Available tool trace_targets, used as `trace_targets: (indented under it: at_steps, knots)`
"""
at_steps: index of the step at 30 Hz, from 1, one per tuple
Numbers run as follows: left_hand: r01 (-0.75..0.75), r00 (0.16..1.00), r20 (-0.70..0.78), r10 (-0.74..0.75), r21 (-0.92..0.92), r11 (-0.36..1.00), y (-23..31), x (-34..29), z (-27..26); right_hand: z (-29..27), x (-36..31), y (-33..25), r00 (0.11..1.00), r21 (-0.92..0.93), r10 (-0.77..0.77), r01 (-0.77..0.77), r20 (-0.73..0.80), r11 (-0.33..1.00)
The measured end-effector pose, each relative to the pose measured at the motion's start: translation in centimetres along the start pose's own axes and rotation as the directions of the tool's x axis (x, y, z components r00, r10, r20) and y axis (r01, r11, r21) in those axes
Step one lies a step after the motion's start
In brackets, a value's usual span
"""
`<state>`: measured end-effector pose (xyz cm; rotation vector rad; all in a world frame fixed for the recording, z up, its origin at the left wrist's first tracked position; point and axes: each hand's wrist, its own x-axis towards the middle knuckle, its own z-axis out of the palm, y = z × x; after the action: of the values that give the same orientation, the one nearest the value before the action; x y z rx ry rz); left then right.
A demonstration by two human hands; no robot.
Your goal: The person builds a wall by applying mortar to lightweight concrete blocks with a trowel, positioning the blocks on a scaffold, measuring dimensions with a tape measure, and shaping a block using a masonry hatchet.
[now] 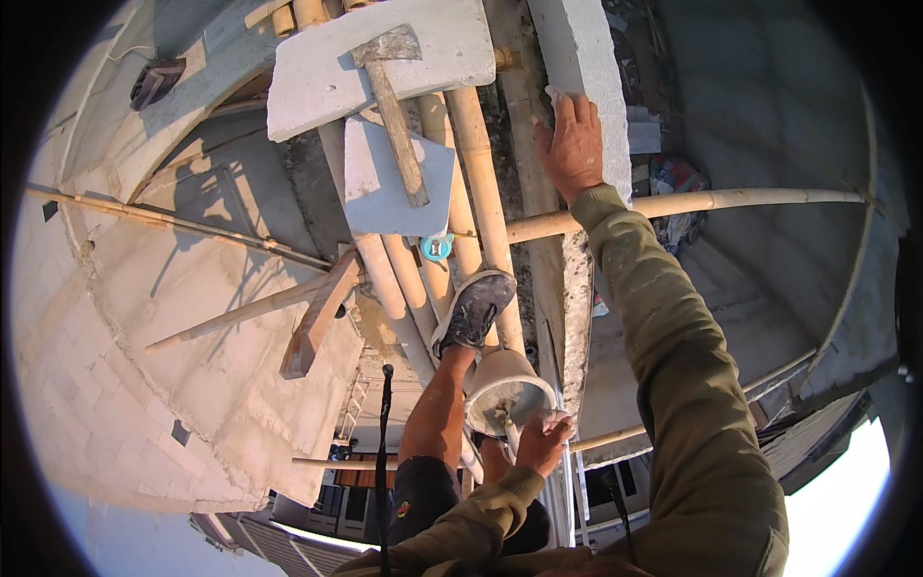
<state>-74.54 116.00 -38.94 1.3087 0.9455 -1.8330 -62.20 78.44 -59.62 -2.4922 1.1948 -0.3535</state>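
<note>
My right hand (574, 149) reaches far forward and lies on the left edge of a long white lightweight block (591, 58), its fingers stretched along the surface. A small pale bit shows by its index fingertip. Close to my body, my left hand (544, 442) is closed at the right rim of a grey bucket (478, 399). Something whitish shows at its fingers, too small to name. Inside the bucket are grey residue and a light stick-like handle (511, 435). A hatchet-like hammer (394, 120) with a wooden handle rests across two white block pieces (298, 82) ahead.
I stand high on bundled bamboo poles (476, 163), with my dark shoe (478, 310) on them. A turquoise tape measure (436, 247) lies on the poles. A crosswise bamboo pole (750, 199) runs right. Deep drops to lower floors lie both sides; a wooden beam (319, 317) slants at left.
</note>
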Motion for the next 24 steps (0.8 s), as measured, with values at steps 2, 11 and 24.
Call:
trace_targets:
  at_steps: [2, 11, 24]
  knots:
    - [0.007, 1.0, -0.007, -0.007, -0.036, 0.999, -0.2, 0.1, 0.0, 1.9, -1.0, -6.2, 0.976, 0.212, -0.099, 0.057, 0.193, 0.976]
    - [-0.021, 1.0, 0.011, 0.019, 0.225, 0.974, -0.7, 1.2, -0.6, 9.9, 1.6, -17.3, 0.815, 0.228, 0.411, -0.528, 0.409, 0.818]
    - [-0.373, 0.926, 0.019, 0.377, 0.2, 0.906, 11.4, 2.8, 1.6, -13.2, -14.2, -3.0, 0.91, 0.478, 0.385, -0.411, 0.157, 0.777]
